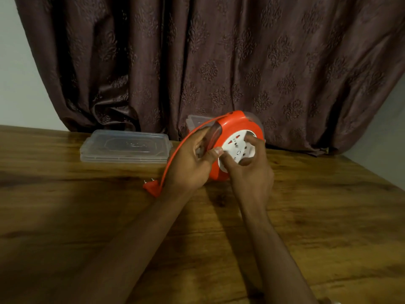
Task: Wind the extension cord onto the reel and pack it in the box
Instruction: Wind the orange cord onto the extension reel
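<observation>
Since the table (306, 227) is the biggest thing here, I use the reel (232, 137) as landmark and work down in size. Wooden table under everything; a dark patterned curtain (219, 51) hangs right behind the reel. Left of the reel, a clear plastic lid (125, 147) lies flat on the table; behind the reel a clear box (197, 120) peeks out, mostly hidden, so I can't tell how roomy it is.

The reel is orange with a white socket face, tilted up on its edge, in front of the box. I judge it light, rigid plastic, somewhat smooth; best held by the rim while the white centre turns. My left hand (192, 163) is curled around the reel's left rim, fingers closed on it. My right hand (249, 165) has its fingers pinched onto the white socket face, apparently to turn it.

The cord (175, 154) arcs from the reel's top down its left side, flat and springy by the look, apt to twist. The plug (152, 187) rests on the table, lower left of the reel; it may snag or drag as the cord winds in.
</observation>
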